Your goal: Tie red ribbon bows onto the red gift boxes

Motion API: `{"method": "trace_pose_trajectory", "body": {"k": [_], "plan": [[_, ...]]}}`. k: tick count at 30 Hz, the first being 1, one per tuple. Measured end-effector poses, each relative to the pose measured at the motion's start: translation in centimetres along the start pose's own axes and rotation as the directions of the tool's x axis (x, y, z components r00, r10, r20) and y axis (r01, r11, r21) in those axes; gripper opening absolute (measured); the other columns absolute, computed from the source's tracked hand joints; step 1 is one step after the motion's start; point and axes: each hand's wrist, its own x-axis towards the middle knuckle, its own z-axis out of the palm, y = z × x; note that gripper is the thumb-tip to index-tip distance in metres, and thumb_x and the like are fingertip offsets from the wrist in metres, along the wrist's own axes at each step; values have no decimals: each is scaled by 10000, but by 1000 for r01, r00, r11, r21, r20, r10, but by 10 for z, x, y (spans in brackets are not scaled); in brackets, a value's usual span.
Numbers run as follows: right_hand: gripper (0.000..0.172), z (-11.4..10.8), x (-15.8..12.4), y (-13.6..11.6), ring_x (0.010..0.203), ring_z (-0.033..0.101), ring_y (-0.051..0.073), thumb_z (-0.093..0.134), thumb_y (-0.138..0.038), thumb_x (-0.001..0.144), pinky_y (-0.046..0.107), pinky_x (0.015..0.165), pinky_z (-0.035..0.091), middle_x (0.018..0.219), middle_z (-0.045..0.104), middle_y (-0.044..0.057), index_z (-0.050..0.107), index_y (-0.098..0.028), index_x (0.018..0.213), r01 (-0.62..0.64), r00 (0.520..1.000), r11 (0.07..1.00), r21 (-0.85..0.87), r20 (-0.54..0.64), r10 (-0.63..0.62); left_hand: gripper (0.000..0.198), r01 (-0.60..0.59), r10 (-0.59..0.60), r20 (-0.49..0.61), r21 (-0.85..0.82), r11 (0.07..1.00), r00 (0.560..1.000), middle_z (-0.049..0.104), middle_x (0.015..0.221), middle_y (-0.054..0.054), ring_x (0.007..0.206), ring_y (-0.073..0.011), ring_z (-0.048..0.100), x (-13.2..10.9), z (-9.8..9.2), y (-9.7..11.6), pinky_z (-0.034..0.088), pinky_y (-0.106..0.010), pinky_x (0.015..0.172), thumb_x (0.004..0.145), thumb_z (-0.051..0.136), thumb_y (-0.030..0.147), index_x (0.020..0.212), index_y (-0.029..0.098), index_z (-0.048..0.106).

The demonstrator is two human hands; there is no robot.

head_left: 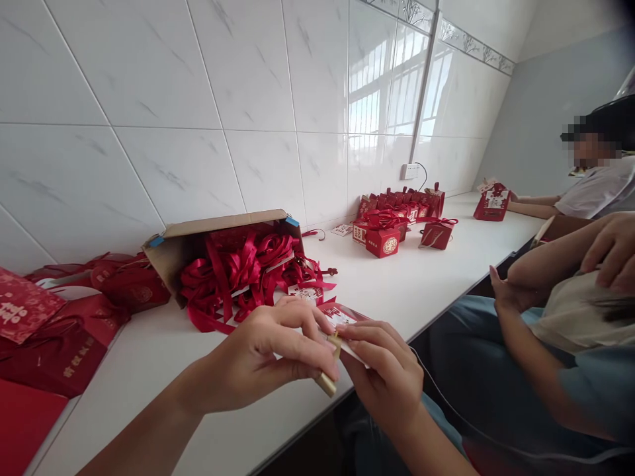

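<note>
Over the front edge of the white table, my left hand (270,347) pinches a small gold-coloured tube-like piece (326,384) between thumb and fingers. Close against it, my right hand (389,373) is closed on a red and white printed gift box or card (342,313); the fingers hide much of it, so its exact kind is unclear. The fingertips of both hands meet at a small gold bit on its near edge. Just behind my hands, dark red ribbons (238,264) spill from a cardboard box (169,264) lying on its side.
Red gift boxes (64,344) crowd the left end of the table (397,291). More red boxes (383,242) stand along the tiled wall, a single one (436,235) nearer. At right sits a person with folded arms (540,284); farther off, another person holds a red box (492,201).
</note>
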Motion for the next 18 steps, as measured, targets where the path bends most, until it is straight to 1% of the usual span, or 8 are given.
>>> {"method": "trace_pose_trajectory", "body": {"k": [4, 8, 10, 12, 14, 16, 18], "plan": [[169, 1, 1, 0, 715, 654, 180, 610, -63, 784, 326, 605, 530, 809, 712, 71, 563, -204, 865, -19, 1000, 999, 27, 5, 19, 222, 5, -5, 8, 35, 999, 1000, 655, 818, -42, 960, -181, 595, 0, 0, 0, 476, -301, 883, 810, 621, 67, 917, 230, 727], [145, 1, 1, -1, 682, 652, 159, 601, -74, 789, 291, 598, 517, 784, 708, 55, 559, -207, 830, -40, 999, 998, 42, 16, 40, 264, 10, -10, 4, 41, 999, 1000, 672, 776, -19, 908, -166, 611, 0, 0, 4, 451, -327, 927, 814, 586, 31, 957, 228, 690], [139, 1, 2, -2, 660, 649, 151, 603, -75, 784, 272, 583, 506, 763, 703, 49, 556, -203, 811, -65, 998, 996, 63, 20, 64, 272, 68, -67, -34, 48, 997, 997, 678, 815, -25, 889, -168, 615, 0, 0, 9, 469, -316, 896, 801, 558, 26, 983, 209, 645], [146, 1, 3, -3, 645, 645, 147, 604, -67, 776, 262, 572, 497, 753, 701, 47, 553, -202, 799, -91, 996, 992, 87, 17, 90, 296, 151, -145, -84, 75, 986, 986, 658, 926, -47, 923, -180, 606, 1, 0, 12, 488, -295, 857, 769, 548, 48, 1025, 192, 585], [147, 2, 4, -3, 638, 641, 144, 602, -67, 774, 260, 570, 493, 752, 700, 46, 552, -204, 794, -102, 995, 990, 99, 15, 101, 351, 238, -226, -102, 133, 962, 969, 622, 1033, -62, 975, -190, 587, 3, 1, 15, 495, -288, 856, 750, 564, 93, 1086, 190, 535], [142, 3, 5, -3, 633, 637, 142, 603, -75, 777, 259, 569, 491, 752, 700, 43, 552, -206, 795, -97, 995, 990, 105, 21, 95, 325, 314, -303, -86, 207, 927, 949, 610, 1059, -58, 997, -192, 579, 6, 3, 15, 493, -291, 874, 767, 593, 163, 1087, 199, 549], [145, 4, 4, -3, 630, 633, 142, 608, -70, 773, 257, 563, 486, 747, 697, 42, 553, -202, 798, -88, 996, 989, 117, 33, 84, 242, 346, -341, -62, 243, 906, 938, 627, 1032, -51, 978, -185, 591, 8, 4, 14, 501, -275, 857, 800, 600, 238, 1040, 207, 605]]}}
